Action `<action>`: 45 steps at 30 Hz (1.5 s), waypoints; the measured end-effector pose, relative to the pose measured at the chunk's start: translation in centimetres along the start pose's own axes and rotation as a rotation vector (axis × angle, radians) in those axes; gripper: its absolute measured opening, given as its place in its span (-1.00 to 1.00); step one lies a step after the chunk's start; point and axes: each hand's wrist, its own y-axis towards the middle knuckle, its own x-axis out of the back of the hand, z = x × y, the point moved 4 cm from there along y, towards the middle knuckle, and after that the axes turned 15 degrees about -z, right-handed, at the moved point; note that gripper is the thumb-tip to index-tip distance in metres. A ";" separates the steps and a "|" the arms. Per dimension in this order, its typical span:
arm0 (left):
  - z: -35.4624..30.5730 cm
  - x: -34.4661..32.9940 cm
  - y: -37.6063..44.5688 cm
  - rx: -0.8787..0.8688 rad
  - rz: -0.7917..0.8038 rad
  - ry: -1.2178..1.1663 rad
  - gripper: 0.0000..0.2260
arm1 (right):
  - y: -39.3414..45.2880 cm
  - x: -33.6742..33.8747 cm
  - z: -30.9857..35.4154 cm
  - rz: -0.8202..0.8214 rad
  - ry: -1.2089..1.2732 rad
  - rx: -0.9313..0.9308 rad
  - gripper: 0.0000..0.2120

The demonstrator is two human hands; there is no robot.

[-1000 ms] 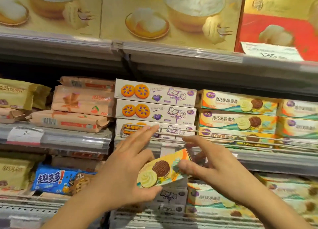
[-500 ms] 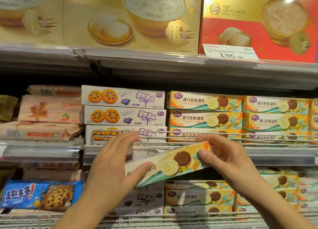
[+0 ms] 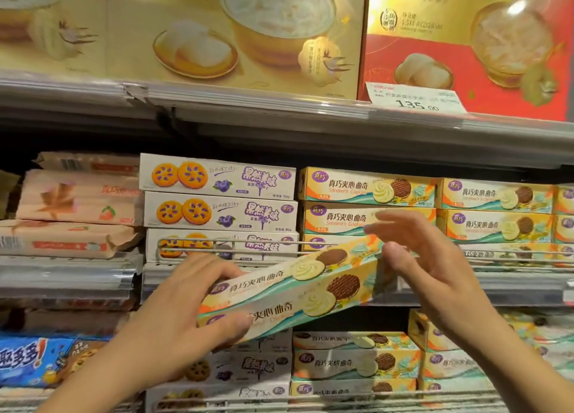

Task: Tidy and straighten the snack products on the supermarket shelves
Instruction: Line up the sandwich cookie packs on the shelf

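the person's holding a sandwich cookie box [image 3: 289,291] right in the middle of the frame, tilted so its right end sits higher than the left. left hand [image 3: 174,316] is clamped on the box's lower left end, thumb pressed on the front face and fingers curled over the top edge. right hand [image 3: 425,266] is at the box's upper right end with fingers spread and mostly straight; it's a bit blurry, and whether it actually touches the box is hard to tell.

behind the box, on the middle shelf [image 3: 497,285], there's a stack of the same yellow-teal sandwich cookie boxes [image 3: 366,187] at center right, and just left of them a stack of white blueberry cookie boxes [image 3: 217,176] behind a wire rail [image 3: 230,241]. pinkish wrapped packs [image 3: 77,195] sit at the left. a blue chocolate chip cookie pack [image 3: 34,360] is in the lower left. up top are big gold gift boxes [image 3: 236,30] and a price tag [image 3: 414,97] reading 135.
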 end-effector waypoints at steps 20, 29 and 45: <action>1.6 0.3 -0.4 -0.126 -0.007 0.002 -0.64 | 10.4 -3.3 -0.3 -0.001 -0.936 0.262 -0.56; 1.6 -0.1 -0.1 -0.104 -0.047 0.007 -0.62 | 11.0 -3.8 -0.8 -0.012 -1.012 0.264 -0.59; 1.4 0.1 -0.4 -0.052 0.064 -0.023 -0.58 | -1.9 -2.9 -1.3 0.113 -0.087 -0.108 -0.50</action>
